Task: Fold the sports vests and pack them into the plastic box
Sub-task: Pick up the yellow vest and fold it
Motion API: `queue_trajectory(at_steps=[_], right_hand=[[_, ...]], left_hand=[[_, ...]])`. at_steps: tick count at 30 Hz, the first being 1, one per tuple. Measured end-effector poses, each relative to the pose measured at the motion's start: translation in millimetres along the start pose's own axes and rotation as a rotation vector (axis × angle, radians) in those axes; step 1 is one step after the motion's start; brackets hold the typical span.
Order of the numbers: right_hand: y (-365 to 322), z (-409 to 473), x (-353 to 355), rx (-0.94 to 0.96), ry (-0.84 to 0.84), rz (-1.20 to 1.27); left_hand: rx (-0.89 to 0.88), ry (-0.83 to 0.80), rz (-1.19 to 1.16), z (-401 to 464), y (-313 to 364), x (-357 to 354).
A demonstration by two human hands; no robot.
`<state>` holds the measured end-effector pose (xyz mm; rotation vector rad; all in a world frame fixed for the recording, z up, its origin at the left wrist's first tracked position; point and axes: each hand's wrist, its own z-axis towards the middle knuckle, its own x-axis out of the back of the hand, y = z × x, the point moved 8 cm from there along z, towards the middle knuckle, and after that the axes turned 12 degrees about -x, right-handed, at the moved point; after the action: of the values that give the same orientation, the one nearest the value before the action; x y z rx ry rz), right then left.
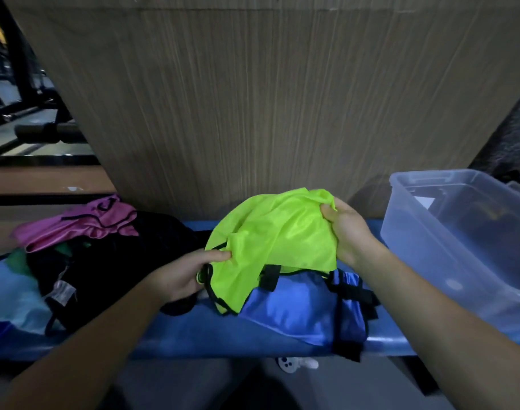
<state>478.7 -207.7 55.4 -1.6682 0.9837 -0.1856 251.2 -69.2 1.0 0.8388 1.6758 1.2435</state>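
Vests on bench, box at right, board behind.

Bench runs left-right in front of person. Heap of vests lies on its left part; plastic box stands on its right end. Btwn them, centre, one vest lies on bench w/ another vest above it, held up by left hand at its left edge & right hand at its right. Upright board stands behind bench.

plastic box cut off right, blue vest partly covered
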Motion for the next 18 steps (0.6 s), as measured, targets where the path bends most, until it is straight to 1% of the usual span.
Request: queue_trajectory(at_steps=[3, 5, 7, 10, 11, 13, 15, 18], right_hand=[[14.6, 4.4, 25.2, -0.008, 0.184, -0.102], [24.6, 5.8, 42.0, -0.03, 0.288, -0.19], [32.1, 5.0, 57.3, -0.049, 0.344, -0.259], [35.4, -6.1, 70.6, -0.06, 0.346, -0.28], [35.6, -10.1, 75.1, -0.059, 0.347, -0.284], [39.7, -16.8, 85.7, -0.055, 0.367, -0.324], [49.2, -23.6, 97.3, -0.057, 0.411, -0.394], [63.1, -33.9, 116.5, -0.07, 0.501, -0.502]], left_hand=[[0.025, 0.015, 0.251, 9.8, 4.0, 7.4], [0.031, 0.047, 0.356, 15.7, 8.5, 6.0], [0.017, 0.075, 0.326, 20.0, 12.8, 4.1], [0.017, 0.068, 0.208, 23.1, 17.0, 2.3], [0.044, 0.077, 0.151, 24.0, 15.3, 4.1], [0.14, 0.08, 0.11, 22.6, 6.8, 5.0], [0.22, 0.018, 0.181, 21.9, -2.1, 2.4], [0.244, 0.014, 0.368, 27.2, -10.1, 6.5]])
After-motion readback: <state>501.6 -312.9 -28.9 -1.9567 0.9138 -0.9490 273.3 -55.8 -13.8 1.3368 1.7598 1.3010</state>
